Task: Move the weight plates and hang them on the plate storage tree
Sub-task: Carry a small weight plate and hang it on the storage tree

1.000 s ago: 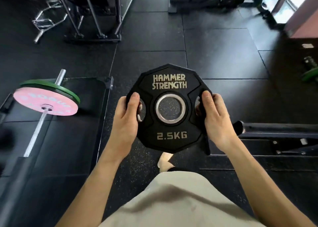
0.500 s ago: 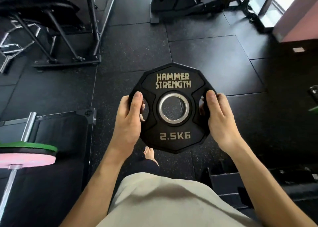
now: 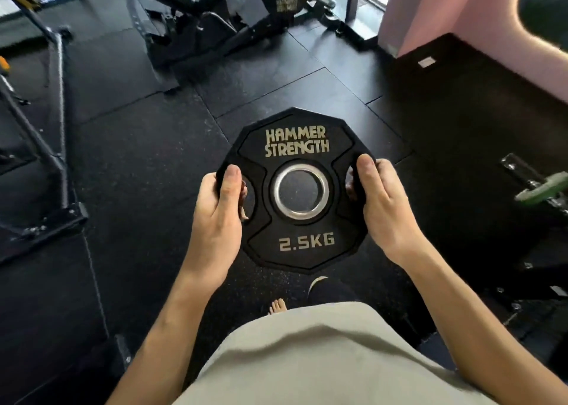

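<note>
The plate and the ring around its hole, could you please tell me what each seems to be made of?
Plate: apparently a matte black rubber or urethane coating, with dull sheen and moulded, pale-filled lettering. Ring: looks like bright bare metal, probably steel, given its silvery shine.

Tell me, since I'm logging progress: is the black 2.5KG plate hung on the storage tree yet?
Not yet. The black twelve-sided rubber 2.5KG plate is held above the floor by left hand and right hand.

Matt rubber plate (image 3: 296, 189), metal-ringed
</note>
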Motion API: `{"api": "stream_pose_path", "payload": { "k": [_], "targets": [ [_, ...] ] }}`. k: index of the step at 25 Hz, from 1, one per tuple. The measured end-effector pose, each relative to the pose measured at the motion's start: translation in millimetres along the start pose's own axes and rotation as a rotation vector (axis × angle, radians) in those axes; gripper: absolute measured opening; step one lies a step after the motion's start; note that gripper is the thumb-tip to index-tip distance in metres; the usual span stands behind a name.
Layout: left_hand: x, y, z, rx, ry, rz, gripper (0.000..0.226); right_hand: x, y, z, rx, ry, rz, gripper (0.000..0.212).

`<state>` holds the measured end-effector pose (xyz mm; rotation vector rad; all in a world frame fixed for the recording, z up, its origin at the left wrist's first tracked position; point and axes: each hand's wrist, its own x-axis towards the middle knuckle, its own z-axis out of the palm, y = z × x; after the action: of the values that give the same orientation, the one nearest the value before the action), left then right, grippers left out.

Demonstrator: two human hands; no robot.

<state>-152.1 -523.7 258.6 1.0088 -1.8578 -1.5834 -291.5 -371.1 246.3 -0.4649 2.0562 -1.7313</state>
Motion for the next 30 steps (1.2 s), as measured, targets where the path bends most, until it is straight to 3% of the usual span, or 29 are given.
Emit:
{"api": "stream_pose_path", "payload": {
  "k": [5, 23, 30],
  "targets": [
    [158.1, 20.5, 61.8, 0.034, -0.180, 0.045, 0.041, 134.6, -7.4, -7.5, 0.001, 0.188, 0.030, 0.040],
    [645.2, 114.4, 381.0, -0.022, -0.611, 0.111, 0.054, 627.5, -35.3, -123.9, -0.038, 0.571, 0.085, 0.033],
    [806.3, 183.8, 522.6, -0.035, -0.834, 0.107, 0.045, 794.7, -56.3, -186.0, -0.003, 0.796, 0.131, 0.033]
  ]
}}
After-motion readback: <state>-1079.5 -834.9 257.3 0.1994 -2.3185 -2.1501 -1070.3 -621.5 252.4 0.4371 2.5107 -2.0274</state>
